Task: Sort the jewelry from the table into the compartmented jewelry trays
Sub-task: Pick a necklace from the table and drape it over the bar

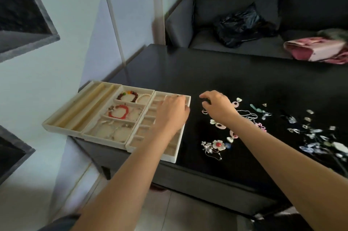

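Your left hand (172, 112) is over the right-hand cream tray with little boxes (180, 136), fingers curled (I cannot tell if they hold anything). Your right hand (218, 106) reaches down, fingers bent over the pink and silver jewelry (243, 115) spread on the shiny black table (226, 72); its grip is hidden. A red bead bracelet (118, 111) lies in the middle tray.

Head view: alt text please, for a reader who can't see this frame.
A person's left hand reaches over the rightmost of three beige jewelry trays while the right hand hovers over loose jewelry on a black table. The middle tray holds a red bracelet.
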